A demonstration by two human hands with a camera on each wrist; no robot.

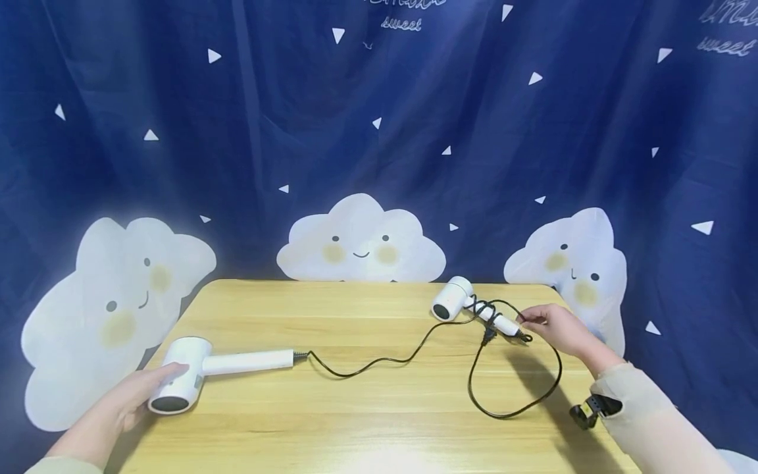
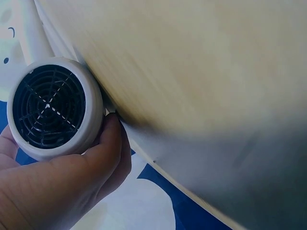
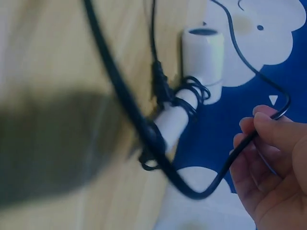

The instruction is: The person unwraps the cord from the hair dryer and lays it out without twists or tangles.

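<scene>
Wooden table (image 1: 331, 421), hair dryer (image 1: 204, 366) clasped in left grip (image 1: 135, 394), cord (image 3: 196, 195) pinched within right grip (image 1: 559, 328)

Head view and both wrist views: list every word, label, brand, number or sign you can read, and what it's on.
"sweet": curtain, top centre.
"sweet": curtain, top right.
Above each: script cut off by the frame, not fully readable.
Left dryer, right dryer: no readable text.
Wrist camera: yellow mark, too small to read.

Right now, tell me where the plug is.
In the head view, the plug is right of centre, beside the handle of the far hair dryer, left of the right hand.
</scene>
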